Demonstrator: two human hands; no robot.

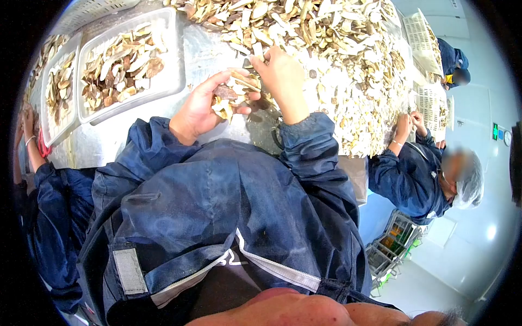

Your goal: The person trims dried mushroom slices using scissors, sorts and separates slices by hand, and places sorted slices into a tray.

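My left hand (198,108) is turned palm up, its fingers curled around several dried mushroom slices (239,86), pale ones and a brown one. Just to its right, my right hand (283,79) reaches over the near edge of a large heap of sliced dried mushrooms (348,65). Its thumb and forefinger are pinched about a small pale slice at the heap's edge; the other fingers are folded and partly hidden.
A clear plastic tray (179,65) of mushroom slices stands left on the metal table (204,51), beside a narrower tray (46,117). White baskets (421,41) line the heap's right side. Co-workers' hands are at left and right (403,127). A wire crate (394,239) stands lower right.
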